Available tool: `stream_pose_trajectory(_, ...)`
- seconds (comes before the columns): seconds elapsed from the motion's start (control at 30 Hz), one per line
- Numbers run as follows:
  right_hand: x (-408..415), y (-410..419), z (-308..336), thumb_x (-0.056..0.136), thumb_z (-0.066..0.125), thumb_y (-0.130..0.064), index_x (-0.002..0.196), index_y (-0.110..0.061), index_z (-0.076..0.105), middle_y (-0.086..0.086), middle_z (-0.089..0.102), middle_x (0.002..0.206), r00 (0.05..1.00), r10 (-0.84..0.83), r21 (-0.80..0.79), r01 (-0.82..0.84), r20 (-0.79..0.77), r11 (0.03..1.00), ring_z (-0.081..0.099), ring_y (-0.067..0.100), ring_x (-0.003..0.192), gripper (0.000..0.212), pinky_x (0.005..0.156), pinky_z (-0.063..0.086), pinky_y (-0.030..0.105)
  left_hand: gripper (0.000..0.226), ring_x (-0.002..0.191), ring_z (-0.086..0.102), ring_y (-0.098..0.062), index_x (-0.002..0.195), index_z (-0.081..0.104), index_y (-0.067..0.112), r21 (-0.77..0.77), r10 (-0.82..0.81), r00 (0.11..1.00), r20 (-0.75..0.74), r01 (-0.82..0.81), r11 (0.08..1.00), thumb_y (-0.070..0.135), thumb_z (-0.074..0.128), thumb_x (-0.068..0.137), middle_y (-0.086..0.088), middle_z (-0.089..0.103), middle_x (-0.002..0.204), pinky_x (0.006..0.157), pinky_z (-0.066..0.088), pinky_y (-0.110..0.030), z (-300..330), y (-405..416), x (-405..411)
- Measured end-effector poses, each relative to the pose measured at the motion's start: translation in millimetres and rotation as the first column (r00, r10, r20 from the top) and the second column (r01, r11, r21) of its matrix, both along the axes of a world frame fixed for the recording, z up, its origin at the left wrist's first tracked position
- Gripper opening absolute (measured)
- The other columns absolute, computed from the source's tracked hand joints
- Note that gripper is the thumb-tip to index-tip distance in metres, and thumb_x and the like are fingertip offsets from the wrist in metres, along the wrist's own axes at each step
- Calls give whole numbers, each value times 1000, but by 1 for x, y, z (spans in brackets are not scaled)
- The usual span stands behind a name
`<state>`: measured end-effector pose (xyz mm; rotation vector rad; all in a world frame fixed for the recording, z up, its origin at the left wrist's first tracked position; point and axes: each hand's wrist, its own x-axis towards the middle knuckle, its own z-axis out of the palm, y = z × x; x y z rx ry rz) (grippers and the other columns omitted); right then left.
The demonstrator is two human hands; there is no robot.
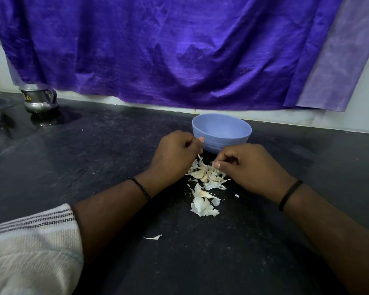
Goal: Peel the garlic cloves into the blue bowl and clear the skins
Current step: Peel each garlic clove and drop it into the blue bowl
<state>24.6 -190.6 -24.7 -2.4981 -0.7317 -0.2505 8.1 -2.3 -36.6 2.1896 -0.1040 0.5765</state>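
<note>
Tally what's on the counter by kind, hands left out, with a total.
Blue bowl: 1
Steel jug: 1
Heap of garlic cloves and skins: 1, pieces too jumbled to count
Stray skin lying apart: 1
Total: 4

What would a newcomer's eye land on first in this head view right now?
Probably the big purple cloth hanging across the back wall, then the blue bowl standing on the dark counter below it. Just in front of the bowl, the left hand and right hand work with curled fingers over a pale pile of garlic skins.
</note>
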Motion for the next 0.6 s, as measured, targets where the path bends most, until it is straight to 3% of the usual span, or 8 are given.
stream_pose_trajectory(0.1,2,-9,8,87,72,-36,79,-31,72,-15,69,75,998,-38,-110,34,-40,993,62,0,74,10,75,55,35,35,66,59,-3,73,72,14,32,-9,1000,-1,9,999,33,58,98,12,60,68,62,47,-25,1,-1,-1)
stream_pose_trajectory(0.17,2,-13,13,81,78,-37,78,-30,73,-14,70,75,988,-50,-149,28,-143,988,64,1,74,9,73,55,30,35,68,57,2,73,72,9,44,-22,1000,10,21,999,32,60,97,14,59,68,61,43,-19,0,-1,-1)
stream_pose_trajectory(0.27,1,-12,12,74,85,-32,80,-27,73,-13,72,75,964,-41,-181,-7,-261,983,66,2,73,14,69,52,23,32,72,56,-2,73,70,10,60,-24,999,29,22,998,31,63,96,9,59,75,66,45,-24,-2,-1,1)
stream_pose_trajectory(0.4,1,-11,11,76,84,-27,77,-27,73,-28,66,65,974,-39,-167,1,-223,986,62,-8,67,11,60,43,15,25,73,57,-5,74,68,14,69,-27,999,46,24,997,33,69,91,5,60,83,65,45,-23,-4,-1,2)
stream_pose_trajectory(0.5,1,-13,14,76,85,-26,74,-27,72,-16,70,66,986,-50,-68,40,-156,997,63,-3,65,13,60,46,17,15,72,57,-4,79,70,19,67,-89,993,81,84,994,31,74,86,7,62,84,63,42,-12,-3,-3,-1)
stream_pose_trajectory(0.6,1,-13,14,74,86,-23,73,-27,71,-12,71,67,994,-49,35,52,-95,998,65,0,63,15,62,50,20,6,75,57,-2,87,76,19,55,-191,975,112,186,981,24,77,84,7,65,85,64,42,-10,-2,-7,-5)
